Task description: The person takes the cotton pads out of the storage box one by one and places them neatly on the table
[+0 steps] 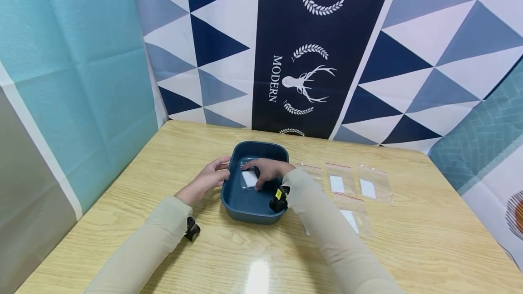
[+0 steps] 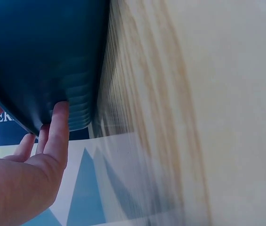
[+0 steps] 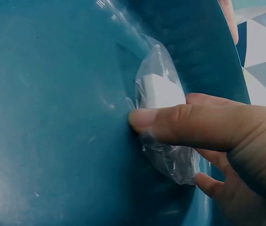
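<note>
A dark blue plastic bin stands on the table. My left hand is at its left side, and in the left wrist view its fairly straight fingers touch the bin's outer wall. Inside the bin my right hand grips a small clear plastic bag with a white block in it. The right wrist view shows the thumb across the front of the bag and the other fingers behind it, partly hidden. The bag is near the bin's wall.
Right of the bin, several clear zip bags with red strips and white pieces lie flat, such as one bag and another. My right sleeve covers part of that area. Patterned cloth hangs behind the wooden table.
</note>
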